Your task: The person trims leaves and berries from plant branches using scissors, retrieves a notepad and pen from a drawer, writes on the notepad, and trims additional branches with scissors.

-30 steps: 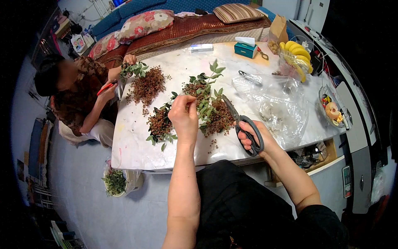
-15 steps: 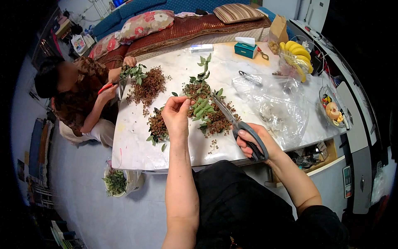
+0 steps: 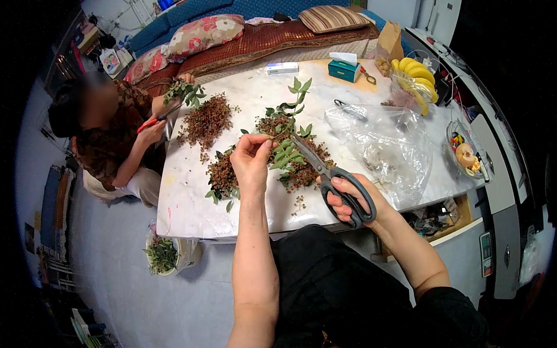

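Note:
Over the white table, my left hand pinches the stem of a leafy green sprig between thumb and fingertips. Dark grey scissors are gripped by my right hand, fingers through the handles. Their blades point up and left, with the tips close beside the sprig's leaves; whether they touch it I cannot tell. Beneath and around lies a pile of small reddish-brown berry clusters with leaves. A smaller heap of clusters sits left of my left hand, partly hidden by it.
At the left a person holds a leafy sprig and red-handled scissors beside another berry heap. A clear plastic bag, tissue box and bananas are on the right. A bucket of leaves stands on the floor.
My left hand has shifted slightly right with the sprig. The scissors have moved slightly down and left. The other person's hands and red-handled scissors have shifted a little.

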`<state>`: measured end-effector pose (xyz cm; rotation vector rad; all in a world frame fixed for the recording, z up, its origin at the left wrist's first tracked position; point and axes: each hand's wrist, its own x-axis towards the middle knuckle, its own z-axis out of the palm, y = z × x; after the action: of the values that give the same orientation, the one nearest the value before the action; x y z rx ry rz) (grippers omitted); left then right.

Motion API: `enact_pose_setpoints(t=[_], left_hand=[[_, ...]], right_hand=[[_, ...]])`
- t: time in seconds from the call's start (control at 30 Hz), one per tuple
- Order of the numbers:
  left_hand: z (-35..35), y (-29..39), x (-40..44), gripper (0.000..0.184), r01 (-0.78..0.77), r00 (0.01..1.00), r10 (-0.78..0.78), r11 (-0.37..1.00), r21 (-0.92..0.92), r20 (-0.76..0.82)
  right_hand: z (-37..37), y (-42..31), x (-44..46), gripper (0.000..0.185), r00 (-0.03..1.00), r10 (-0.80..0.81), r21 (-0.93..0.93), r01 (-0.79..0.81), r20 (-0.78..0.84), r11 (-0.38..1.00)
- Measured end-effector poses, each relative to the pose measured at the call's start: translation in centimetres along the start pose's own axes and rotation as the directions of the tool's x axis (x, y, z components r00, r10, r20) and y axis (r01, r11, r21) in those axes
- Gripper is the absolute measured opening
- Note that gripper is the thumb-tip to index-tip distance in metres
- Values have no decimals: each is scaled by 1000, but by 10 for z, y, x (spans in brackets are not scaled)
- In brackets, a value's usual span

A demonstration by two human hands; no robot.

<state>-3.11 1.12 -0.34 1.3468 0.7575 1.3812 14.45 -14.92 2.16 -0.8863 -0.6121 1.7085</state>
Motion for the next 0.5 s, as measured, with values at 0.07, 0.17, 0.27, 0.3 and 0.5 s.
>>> enact_pose_setpoints(t=[0.07, 0.17, 0.27, 0.3, 0.5], left_hand=[[0, 0, 0, 6, -4, 1000, 4, 1000, -2, 4], [2, 2, -1, 6, 9, 1000, -9, 1000, 14, 4], [5, 1, -1, 6, -7, 1000, 7, 1000, 13, -5], [5, 0, 0, 6, -12, 1000, 12, 1000, -3, 1], [7, 1, -2, 6, 31, 1000, -31, 999, 22, -1]], right_hand=[[1, -1, 0, 32, 1000, 0, 10, 0, 2, 1000], [1, -2, 2, 31, 1000, 6, 43, -6, 10, 999], [2, -2, 3, 30, 1000, 7, 84, -8, 12, 996], [3, -2, 3, 30, 1000, 3, 104, -4, 5, 995], [3, 0, 2, 31, 998, -7, -5, 6, -69, 1000]])
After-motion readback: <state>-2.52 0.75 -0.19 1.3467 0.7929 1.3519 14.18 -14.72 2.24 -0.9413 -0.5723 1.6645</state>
